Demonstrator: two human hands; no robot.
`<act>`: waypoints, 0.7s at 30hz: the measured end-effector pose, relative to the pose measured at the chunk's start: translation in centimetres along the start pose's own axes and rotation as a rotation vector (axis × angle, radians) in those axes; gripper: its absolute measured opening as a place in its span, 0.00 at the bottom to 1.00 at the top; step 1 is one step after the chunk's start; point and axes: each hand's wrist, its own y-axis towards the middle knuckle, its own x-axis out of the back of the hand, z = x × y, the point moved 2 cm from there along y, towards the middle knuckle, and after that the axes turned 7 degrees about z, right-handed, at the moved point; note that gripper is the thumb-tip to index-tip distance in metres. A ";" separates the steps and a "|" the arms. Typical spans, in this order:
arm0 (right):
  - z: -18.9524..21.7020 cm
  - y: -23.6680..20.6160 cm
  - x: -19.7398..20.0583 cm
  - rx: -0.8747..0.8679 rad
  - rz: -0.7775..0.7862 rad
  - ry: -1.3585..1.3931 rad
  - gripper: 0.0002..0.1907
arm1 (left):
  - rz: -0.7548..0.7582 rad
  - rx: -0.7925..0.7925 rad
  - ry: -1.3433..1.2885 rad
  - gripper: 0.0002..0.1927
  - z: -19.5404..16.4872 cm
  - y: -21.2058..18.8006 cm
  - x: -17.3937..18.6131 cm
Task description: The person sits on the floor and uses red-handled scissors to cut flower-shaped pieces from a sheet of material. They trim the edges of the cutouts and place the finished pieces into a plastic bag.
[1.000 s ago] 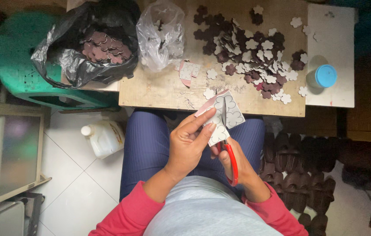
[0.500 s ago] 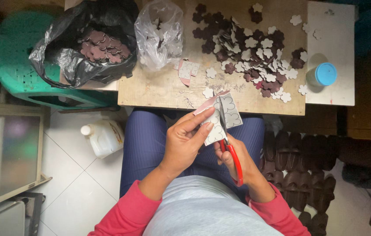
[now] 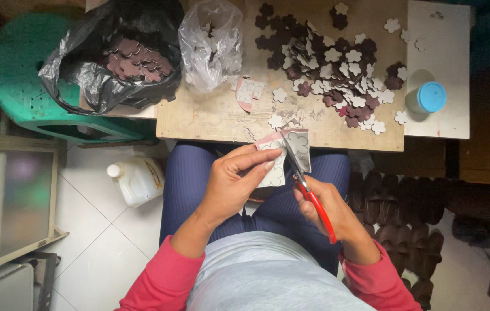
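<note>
Two hands over the lap, below a wooden table (image 3: 222, 115) strewn with flower cutouts (image 3: 337, 63). Left hand (image 3: 230, 184) pinching a flower-printed sheet (image 3: 285, 152) between thumb and fingers. Right hand (image 3: 331, 210) closed round red-handled scissors (image 3: 308, 190), blades biting the sheet.

A worn wooden table (image 3: 216, 115) stands on a white tiled floor (image 3: 95, 247). Left of it is a green plastic stool (image 3: 20, 86); below that stool, a glass-fronted cabinet (image 3: 8, 201). Right of the table, all is dim.
</note>
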 end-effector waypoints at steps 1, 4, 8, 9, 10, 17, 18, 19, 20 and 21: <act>0.0 0.0 0.1 0.002 0.004 -0.015 0.38 | 0.004 0.006 0.003 0.13 -0.1 0.0 0.1; 0.0 -0.1 0.6 0.027 0.015 -0.085 0.37 | 0.017 0.007 0.038 0.13 -0.4 0.1 0.6; -0.1 -0.1 1.2 0.021 0.021 -0.127 0.36 | 0.047 0.039 0.128 0.13 -0.7 0.5 1.2; -0.2 -0.1 1.3 0.008 0.021 -0.123 0.35 | 0.055 0.046 0.155 0.13 -0.7 0.6 1.4; -0.3 -0.1 1.4 -0.006 0.021 -0.118 0.35 | 0.064 0.054 0.181 0.13 -0.8 0.8 1.5; -1.4 -0.1 1.6 -0.044 0.028 -0.017 0.32 | 0.073 0.027 0.156 0.11 -0.5 1.8 1.6; -1.6 -0.1 1.7 -0.066 0.029 -0.015 0.32 | 0.070 0.028 0.153 0.11 -0.3 1.9 1.6; -1.7 -0.1 1.7 -0.090 0.029 -0.011 0.32 | 0.067 0.030 0.150 0.10 -0.2 1.9 1.6; -1.8 0.0 1.7 -0.113 0.030 -0.008 0.31 | 0.058 0.039 0.155 0.10 0.0 2.0 1.6; -1.8 0.0 1.6 -0.123 0.021 -0.029 0.30 | 0.049 0.046 0.160 0.10 0.2 2.0 1.6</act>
